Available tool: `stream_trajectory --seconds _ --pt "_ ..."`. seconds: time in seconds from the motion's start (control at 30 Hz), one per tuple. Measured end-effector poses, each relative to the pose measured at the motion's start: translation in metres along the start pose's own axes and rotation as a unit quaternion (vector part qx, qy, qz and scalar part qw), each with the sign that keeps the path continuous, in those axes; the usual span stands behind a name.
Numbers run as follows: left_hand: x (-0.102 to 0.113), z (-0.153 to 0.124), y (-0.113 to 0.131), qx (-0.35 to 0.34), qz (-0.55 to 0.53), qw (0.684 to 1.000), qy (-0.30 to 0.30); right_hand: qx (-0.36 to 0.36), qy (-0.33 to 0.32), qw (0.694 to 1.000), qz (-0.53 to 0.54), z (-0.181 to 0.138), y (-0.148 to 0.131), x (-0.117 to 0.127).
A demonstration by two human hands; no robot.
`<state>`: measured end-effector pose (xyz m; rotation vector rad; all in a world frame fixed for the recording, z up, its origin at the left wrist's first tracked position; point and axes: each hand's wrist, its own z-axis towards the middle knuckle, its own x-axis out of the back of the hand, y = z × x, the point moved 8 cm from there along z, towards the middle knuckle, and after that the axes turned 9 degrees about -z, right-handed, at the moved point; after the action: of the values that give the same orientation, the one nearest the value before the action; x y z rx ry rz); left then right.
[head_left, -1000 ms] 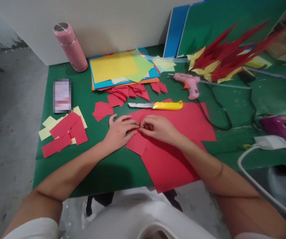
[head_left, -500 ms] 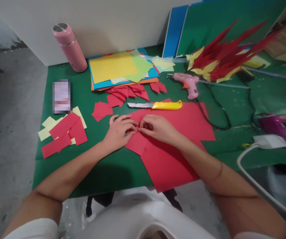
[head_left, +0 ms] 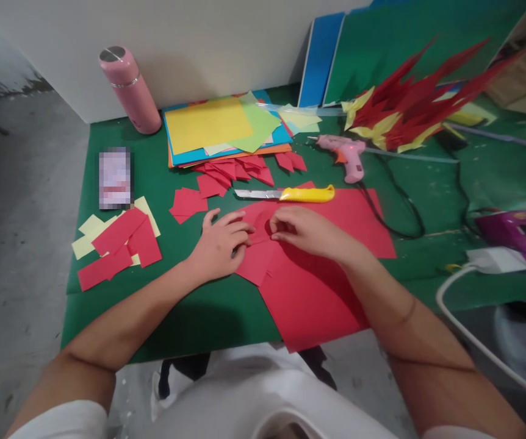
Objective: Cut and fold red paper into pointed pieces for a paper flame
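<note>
My left hand (head_left: 219, 245) lies with spread fingers, its fingertips at small red paper pieces (head_left: 251, 266). To its right, my right hand (head_left: 307, 231) is pinched over the same red paper. Red against red hides whether a piece is between its fingertips. Beneath the right hand lie large red paper sheets (head_left: 318, 299), reaching past the table's front edge. A yellow-handled utility knife (head_left: 307, 194) rests just beyond the hands, with its blade out and pointing left. Cut red paper diamonds (head_left: 212, 174) are heaped behind the left hand.
On the green table (head_left: 162, 323) stand a pink bottle (head_left: 132, 91) and a stack of coloured paper (head_left: 208, 125). A pink glue gun (head_left: 348, 155) trails a black cord. Red and yellow scraps (head_left: 119, 241) lie left. A red paper flame shape (head_left: 414, 103) and a power strip (head_left: 496, 260) are right.
My right hand has drawn a little to the right, away from the left hand, still pinched. The left thumb has shifted slightly back; the left hand otherwise stays in place.
</note>
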<state>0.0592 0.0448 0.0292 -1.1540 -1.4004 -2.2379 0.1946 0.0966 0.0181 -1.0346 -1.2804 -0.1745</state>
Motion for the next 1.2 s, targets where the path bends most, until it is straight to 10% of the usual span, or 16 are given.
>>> stream_trajectory --seconds 0.57,1.2 --pt "-0.017 -0.005 0.011 -0.192 0.016 0.975 -0.107 0.028 0.123 0.988 -0.088 -0.004 0.007 0.023" --pt "-0.036 -0.014 0.015 -0.161 0.065 0.977 -0.122 -0.02 0.188 0.982 0.012 0.003 0.013 0.01"
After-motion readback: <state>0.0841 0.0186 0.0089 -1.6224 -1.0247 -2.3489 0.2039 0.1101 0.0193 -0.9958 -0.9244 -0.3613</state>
